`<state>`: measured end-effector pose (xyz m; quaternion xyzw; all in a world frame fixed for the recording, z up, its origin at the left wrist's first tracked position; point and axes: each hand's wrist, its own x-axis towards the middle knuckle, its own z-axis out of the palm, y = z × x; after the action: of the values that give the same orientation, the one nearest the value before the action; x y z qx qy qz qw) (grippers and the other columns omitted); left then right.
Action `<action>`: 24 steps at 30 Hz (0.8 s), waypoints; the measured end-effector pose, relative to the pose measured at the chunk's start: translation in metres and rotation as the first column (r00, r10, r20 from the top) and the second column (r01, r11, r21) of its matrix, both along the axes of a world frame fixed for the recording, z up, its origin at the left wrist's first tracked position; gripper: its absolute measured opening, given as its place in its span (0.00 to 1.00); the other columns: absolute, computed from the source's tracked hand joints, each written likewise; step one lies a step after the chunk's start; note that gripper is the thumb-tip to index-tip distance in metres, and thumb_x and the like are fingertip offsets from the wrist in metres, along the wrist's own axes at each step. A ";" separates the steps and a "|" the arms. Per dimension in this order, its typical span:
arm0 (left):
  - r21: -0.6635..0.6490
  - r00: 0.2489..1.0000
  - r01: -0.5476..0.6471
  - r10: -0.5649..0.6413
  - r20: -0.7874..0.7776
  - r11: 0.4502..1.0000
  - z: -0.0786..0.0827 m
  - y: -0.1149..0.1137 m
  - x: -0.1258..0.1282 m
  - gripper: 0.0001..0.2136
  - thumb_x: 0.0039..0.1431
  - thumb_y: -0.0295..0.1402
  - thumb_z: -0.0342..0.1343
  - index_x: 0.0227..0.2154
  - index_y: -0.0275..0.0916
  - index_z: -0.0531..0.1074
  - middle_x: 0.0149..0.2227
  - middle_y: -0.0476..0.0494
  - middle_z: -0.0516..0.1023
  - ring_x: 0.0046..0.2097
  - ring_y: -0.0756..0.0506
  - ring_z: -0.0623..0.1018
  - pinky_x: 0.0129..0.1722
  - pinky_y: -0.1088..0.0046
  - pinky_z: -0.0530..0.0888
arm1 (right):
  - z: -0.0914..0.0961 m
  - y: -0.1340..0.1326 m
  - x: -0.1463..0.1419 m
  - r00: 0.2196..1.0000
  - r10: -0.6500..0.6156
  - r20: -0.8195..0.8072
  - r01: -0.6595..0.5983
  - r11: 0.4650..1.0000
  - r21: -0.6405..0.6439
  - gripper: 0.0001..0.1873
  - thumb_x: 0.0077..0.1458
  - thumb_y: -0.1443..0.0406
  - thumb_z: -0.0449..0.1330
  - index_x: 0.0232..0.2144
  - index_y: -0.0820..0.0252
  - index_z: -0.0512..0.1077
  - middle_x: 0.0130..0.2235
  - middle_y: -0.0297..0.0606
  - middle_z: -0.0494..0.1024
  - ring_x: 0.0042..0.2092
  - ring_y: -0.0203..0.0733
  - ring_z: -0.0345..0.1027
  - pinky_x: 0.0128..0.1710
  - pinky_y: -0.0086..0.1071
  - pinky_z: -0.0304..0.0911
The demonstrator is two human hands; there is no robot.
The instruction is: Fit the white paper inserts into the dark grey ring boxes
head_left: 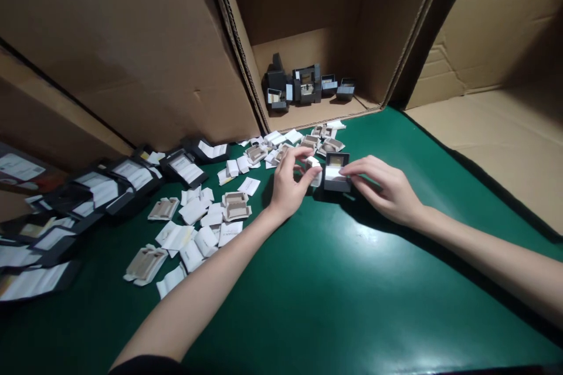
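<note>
Between my hands a small black hinged box point(337, 184) stands on the green table with its lid raised and a white lining inside. My right hand point(387, 187) reaches in from the right, its fingertips closed at the box's right edge by the lining. Just left of the box, my left hand point(290, 181) pinches a small folded white card insert point(313, 174) between thumb and fingers. Left of that hand lie loose white card pieces point(193, 210) and opened inserts with brown insides point(236, 206). What the right fingertips grip exactly is partly hidden.
Several open black boxes with white papers point(127, 175) line the table's left side. More small black boxes point(308, 84) sit inside an upright cardboard carton point(316, 5) at the back. Another cardboard carton point(497, 140) borders the right of the green table point(373, 304).
</note>
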<state>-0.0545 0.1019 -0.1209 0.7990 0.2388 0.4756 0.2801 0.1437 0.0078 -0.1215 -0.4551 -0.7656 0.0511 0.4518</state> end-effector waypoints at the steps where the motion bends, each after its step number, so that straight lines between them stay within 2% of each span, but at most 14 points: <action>1: -0.011 0.998 0.034 -0.034 0.051 0.999 0.000 -0.001 0.001 0.12 0.60 0.39 0.57 0.44 0.41 0.67 0.44 0.44 0.72 0.42 0.48 0.74 0.36 0.76 0.73 | 0.001 0.000 -0.001 1.000 -0.007 -0.022 0.007 1.000 -0.002 0.11 0.59 0.70 0.53 0.43 0.57 0.69 0.41 0.42 0.76 0.44 0.45 0.69 0.42 0.40 0.66; 6: -0.008 0.960 0.180 -0.174 0.220 0.984 -0.001 -0.011 0.008 0.12 0.58 0.35 0.60 0.43 0.41 0.68 0.44 0.44 0.70 0.47 0.47 0.73 0.39 0.75 0.76 | 0.002 -0.001 -0.004 0.994 0.065 -0.084 -0.068 0.997 -0.043 0.15 0.58 0.66 0.57 0.48 0.56 0.65 0.50 0.45 0.73 0.52 0.46 0.68 0.50 0.41 0.65; 10: -0.014 0.940 0.271 -0.261 0.220 0.963 0.000 -0.019 0.011 0.12 0.58 0.35 0.60 0.43 0.41 0.67 0.46 0.43 0.69 0.49 0.46 0.73 0.41 0.72 0.78 | 0.003 -0.001 -0.006 0.990 0.102 -0.099 -0.106 0.994 -0.034 0.13 0.56 0.65 0.59 0.45 0.56 0.65 0.51 0.46 0.72 0.53 0.47 0.68 0.50 0.41 0.66; 15: -0.013 0.939 0.295 -0.288 0.188 0.955 0.000 -0.025 0.012 0.13 0.55 0.34 0.62 0.43 0.41 0.68 0.45 0.43 0.68 0.48 0.46 0.73 0.42 0.71 0.78 | 0.004 -0.001 -0.007 0.989 0.110 -0.098 -0.112 0.993 -0.020 0.11 0.54 0.65 0.62 0.40 0.57 0.66 0.50 0.47 0.73 0.48 0.45 0.71 0.43 0.37 0.69; 20: -0.029 0.929 0.323 -0.311 0.202 0.946 -0.001 -0.024 0.013 0.15 0.54 0.33 0.64 0.43 0.42 0.68 0.45 0.44 0.67 0.48 0.46 0.73 0.42 0.70 0.79 | 0.003 0.000 -0.006 0.991 0.125 -0.053 -0.124 0.992 0.021 0.14 0.52 0.65 0.64 0.39 0.58 0.65 0.48 0.48 0.73 0.49 0.46 0.70 0.43 0.37 0.68; 24: -0.031 0.926 0.337 -0.325 0.190 0.941 0.000 -0.025 0.014 0.16 0.54 0.34 0.64 0.43 0.41 0.68 0.46 0.43 0.67 0.49 0.45 0.72 0.43 0.68 0.78 | 0.003 0.000 -0.006 0.995 0.094 -0.042 -0.091 0.994 0.051 0.12 0.53 0.66 0.63 0.39 0.58 0.65 0.46 0.48 0.73 0.46 0.45 0.70 0.40 0.36 0.69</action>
<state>-0.0407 0.0770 -0.1210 0.7718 0.0889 0.4848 0.4018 0.1374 0.0074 -0.1183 -0.4066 -0.7767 0.0630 0.4769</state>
